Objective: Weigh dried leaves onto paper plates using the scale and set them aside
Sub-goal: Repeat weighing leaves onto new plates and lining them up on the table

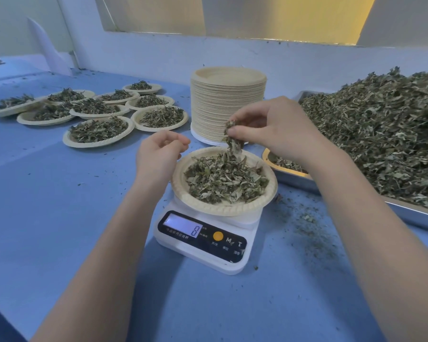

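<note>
On the blue worktop (59, 218), near its middle, a pinch of dried leaves (232, 134) is held by the right hand (279, 129) over the paper plate (223, 208) on the scale (203, 243) for trimming the weight, while the left hand (158, 154), loosely curled and empty, is kept beside the rim.

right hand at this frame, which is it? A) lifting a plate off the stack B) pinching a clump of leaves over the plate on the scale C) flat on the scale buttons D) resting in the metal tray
B: the right hand pinches a clump of dried leaves just above the filled paper plate sitting on the scale.
</note>
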